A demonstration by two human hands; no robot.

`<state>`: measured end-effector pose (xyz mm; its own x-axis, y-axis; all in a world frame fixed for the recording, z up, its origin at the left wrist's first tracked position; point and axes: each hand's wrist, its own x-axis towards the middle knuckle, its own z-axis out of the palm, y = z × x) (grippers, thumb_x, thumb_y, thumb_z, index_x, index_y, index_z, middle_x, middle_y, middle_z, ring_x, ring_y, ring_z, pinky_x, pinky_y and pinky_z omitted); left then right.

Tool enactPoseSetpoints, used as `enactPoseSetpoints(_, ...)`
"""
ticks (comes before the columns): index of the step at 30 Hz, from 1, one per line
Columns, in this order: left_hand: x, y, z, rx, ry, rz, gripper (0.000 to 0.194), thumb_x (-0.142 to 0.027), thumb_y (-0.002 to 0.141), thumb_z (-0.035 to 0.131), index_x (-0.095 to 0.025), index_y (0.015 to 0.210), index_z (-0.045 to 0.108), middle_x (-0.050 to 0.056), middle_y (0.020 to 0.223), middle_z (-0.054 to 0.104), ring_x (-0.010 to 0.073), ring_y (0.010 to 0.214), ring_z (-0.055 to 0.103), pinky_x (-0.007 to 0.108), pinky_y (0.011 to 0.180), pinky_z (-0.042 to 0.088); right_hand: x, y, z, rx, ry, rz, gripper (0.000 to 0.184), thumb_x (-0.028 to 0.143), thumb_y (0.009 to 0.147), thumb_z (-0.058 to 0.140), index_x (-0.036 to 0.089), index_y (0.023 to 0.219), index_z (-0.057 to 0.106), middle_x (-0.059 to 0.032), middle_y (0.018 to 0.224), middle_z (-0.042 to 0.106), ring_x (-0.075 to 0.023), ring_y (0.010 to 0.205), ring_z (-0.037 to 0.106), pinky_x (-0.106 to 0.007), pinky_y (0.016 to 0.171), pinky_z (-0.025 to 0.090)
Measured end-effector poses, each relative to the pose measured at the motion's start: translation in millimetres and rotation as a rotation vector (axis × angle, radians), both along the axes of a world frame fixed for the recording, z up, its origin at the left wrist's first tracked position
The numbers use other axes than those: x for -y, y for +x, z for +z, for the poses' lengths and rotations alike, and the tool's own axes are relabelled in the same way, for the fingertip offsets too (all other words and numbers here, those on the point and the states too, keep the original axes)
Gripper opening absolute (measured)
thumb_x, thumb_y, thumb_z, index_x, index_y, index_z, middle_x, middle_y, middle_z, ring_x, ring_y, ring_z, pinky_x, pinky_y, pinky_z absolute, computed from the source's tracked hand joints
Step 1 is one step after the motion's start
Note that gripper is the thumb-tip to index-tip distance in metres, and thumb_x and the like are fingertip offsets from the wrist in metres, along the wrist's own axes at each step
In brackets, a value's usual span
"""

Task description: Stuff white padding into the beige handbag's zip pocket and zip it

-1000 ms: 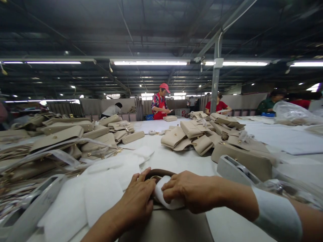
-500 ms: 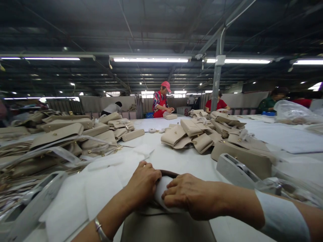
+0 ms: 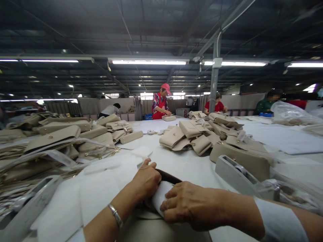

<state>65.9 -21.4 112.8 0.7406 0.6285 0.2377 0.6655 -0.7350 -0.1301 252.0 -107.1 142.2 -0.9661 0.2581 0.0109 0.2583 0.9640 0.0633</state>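
Note:
A beige handbag [image 3: 161, 230] sits at the table edge right in front of me, its dark-lined mouth facing up. My left hand [image 3: 147, 178] is closed on the left side of the bag's opening. Inside the mouth is a smooth white, rounded piece of stuffing [image 3: 161, 196]; whether it is paper or foam I cannot tell. With bent fingers my right hand [image 3: 188, 205] grips this stuffing from the right. The tips of the left fingers are hidden at the bag's rim.
Beige bags [image 3: 54, 137] are heaped on the left, and another pile [image 3: 186, 134] lies ahead to the right. White sheets [image 3: 98, 188] lie beside my left arm. Grey tape dispensers [image 3: 234, 173] stand on both sides. Across the table, a person in a red apron [image 3: 160, 106] handles a bag.
The bag's opening has tilted and widened, showing more of the dark flap behind the stuffing. My left forearm has shifted right and up, and my right hand has moved slightly lower.

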Motion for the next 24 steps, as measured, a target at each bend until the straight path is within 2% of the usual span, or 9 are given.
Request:
enactPoseSetpoints(4, -1.0, 0.3, -4.7, 0.110, 0.030, 0.019, 0.014, -0.021, 0.075, 0.056, -0.019, 0.065, 0.066, 0.004, 0.067, 0.063, 0.0186, 0.082, 0.055, 0.043, 0.104, 0.022, -10.6, 4.0, -4.5, -0.017, -0.144, -0.019, 0.024, 0.007, 0.072, 0.053, 0.019, 0.093, 0.055, -0.0021, 0.095, 0.064, -0.0151, 0.091, 0.056, -0.023, 0.079, 0.039)
enactPoseSetpoints(6, 1.9, 1.5, -7.2, 0.180, 0.040, 0.034, 0.012, -0.019, 0.073, 0.056, -0.018, 0.064, 0.064, 0.004, 0.067, 0.063, 0.0182, 0.082, 0.055, 0.043, 0.103, 0.023, -19.9, 4.4, -4.6, 0.000, -0.262, -0.091, 0.034, 0.008, 0.070, 0.056, 0.021, 0.101, 0.055, 0.0009, 0.091, 0.064, -0.0137, 0.084, 0.058, -0.021, 0.070, 0.041)
enactPoseSetpoints(8, 5.7, 2.2, -7.9, 0.186, 0.008, 0.025, 0.013, -0.018, 0.074, 0.055, -0.018, 0.065, 0.064, 0.004, 0.068, 0.064, 0.0191, 0.083, 0.055, 0.043, 0.102, 0.024, -30.3, 2.1, -3.4, 0.023, -0.323, -0.229, 0.044, 0.011, 0.068, 0.058, 0.023, 0.110, 0.053, 0.0014, 0.091, 0.064, -0.0134, 0.077, 0.059, -0.020, 0.061, 0.040)
enactPoseSetpoints(9, 7.5, 2.0, -7.2, 0.165, -0.018, 0.023, 0.014, -0.018, 0.075, 0.053, -0.018, 0.066, 0.064, 0.005, 0.069, 0.065, 0.0198, 0.084, 0.055, 0.044, 0.100, 0.025, -35.2, -0.4, -3.1, 0.026, -0.299, -0.303, 0.044, 0.013, 0.069, 0.058, 0.021, 0.112, 0.051, 0.0000, 0.092, 0.064, -0.0143, 0.075, 0.060, -0.020, 0.059, 0.040)
enactPoseSetpoints(11, 10.2, 0.4, -4.8, 0.112, -0.070, 0.037, 0.016, -0.017, 0.077, 0.049, -0.018, 0.071, 0.064, 0.006, 0.074, 0.067, 0.0220, 0.086, 0.055, 0.045, 0.096, 0.029, -43.7, -7.4, -4.7, 0.025, -0.147, -0.417, 0.037, 0.016, 0.074, 0.055, 0.017, 0.110, 0.050, -0.0056, 0.094, 0.066, -0.0180, 0.077, 0.062, -0.023, 0.059, 0.042)
enactPoseSetpoints(14, 11.0, -3.9, -1.2, 0.073, -0.114, 0.109, 0.019, -0.014, 0.075, 0.046, -0.016, 0.077, 0.065, 0.011, 0.080, 0.067, 0.0263, 0.088, 0.056, 0.045, 0.089, 0.034, -53.4, -18.9, -12.5, 0.075, 0.096, -0.477, 0.025, 0.016, 0.080, 0.047, 0.012, 0.105, 0.051, -0.0131, 0.091, 0.067, -0.0238, 0.078, 0.064, -0.030, 0.061, 0.044)
enactPoseSetpoints(18, 3.1, -7.1, 1.4, 0.096, -0.196, 0.183, 0.018, -0.014, 0.067, 0.048, -0.015, 0.072, 0.065, 0.012, 0.077, 0.067, 0.0257, 0.079, 0.059, 0.040, 0.079, 0.039, -66.6, -21.3, -15.7, 0.158, 0.135, -0.469, 0.023, 0.018, 0.081, 0.046, 0.012, 0.103, 0.051, -0.0131, 0.090, 0.067, -0.0254, 0.077, 0.065, -0.033, 0.061, 0.046)
enactPoseSetpoints(21, -7.6, -8.1, 5.8, 0.160, -0.313, 0.199, 0.015, -0.017, 0.066, 0.048, -0.016, 0.065, 0.063, 0.006, 0.067, 0.064, 0.0186, 0.065, 0.056, 0.029, 0.065, 0.039, -73.2, -14.2, 1.3, 0.199, 0.128, -0.480, 0.020, 0.018, 0.080, 0.049, 0.014, 0.099, 0.052, -0.0115, 0.095, 0.066, -0.0262, 0.086, 0.063, -0.036, 0.068, 0.046)
enactPoseSetpoints(24, -14.9, -10.6, 12.9, 0.225, -0.461, 0.149, 0.017, -0.020, 0.067, 0.047, -0.017, 0.069, 0.064, 0.000, 0.061, 0.061, 0.0128, 0.056, 0.051, 0.022, 0.053, 0.034, -69.3, -12.4, 28.3, 0.332, 0.058, -0.500, 0.027, 0.017, 0.074, 0.052, 0.015, 0.101, 0.053, -0.0105, 0.091, 0.067, -0.0250, 0.080, 0.064, -0.031, 0.059, 0.044)
